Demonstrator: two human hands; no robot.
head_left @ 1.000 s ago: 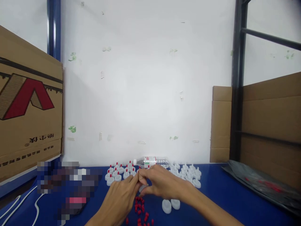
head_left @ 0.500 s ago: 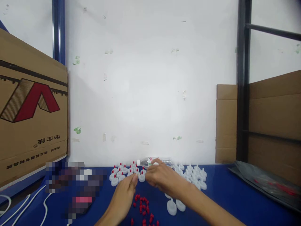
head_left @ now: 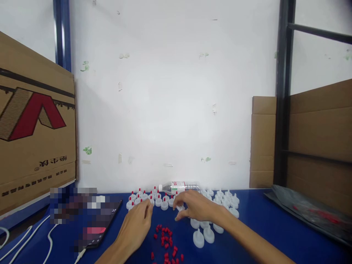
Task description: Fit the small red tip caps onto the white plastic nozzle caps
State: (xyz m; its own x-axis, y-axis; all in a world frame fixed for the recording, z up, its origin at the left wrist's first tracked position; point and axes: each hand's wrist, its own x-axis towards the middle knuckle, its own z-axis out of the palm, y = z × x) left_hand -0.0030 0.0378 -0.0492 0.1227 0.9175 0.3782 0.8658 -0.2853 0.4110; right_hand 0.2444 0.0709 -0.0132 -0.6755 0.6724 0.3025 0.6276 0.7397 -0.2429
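My left hand [head_left: 139, 222] is closed, its fingers curled together near the front of the red-tipped white nozzle caps [head_left: 164, 203]; whatever it may hold is hidden. To the right, my right hand [head_left: 192, 206] has its thumb and fingers curved around a white nozzle cap [head_left: 180, 208], partly covered by the fingers. Below and between the hands lie several loose small red tips [head_left: 166, 236]. White nozzle caps without red tips [head_left: 198, 239] stand in a group beneath and beyond my right wrist.
A clear plastic bottle [head_left: 178, 187] lies against the white wall. A large cardboard box [head_left: 38, 146] stands at left, with a dark phone-like device [head_left: 110, 218] and white cables [head_left: 51, 238] before it. A grey plastic bag [head_left: 310, 212] lies on the blue table [head_left: 255, 227] at right.
My left hand has drawn slightly left and its thumb has turned down. The right hand's fingers have spread from a tighter pose, and a white nozzle cap now shows between them. The view shifted slightly.
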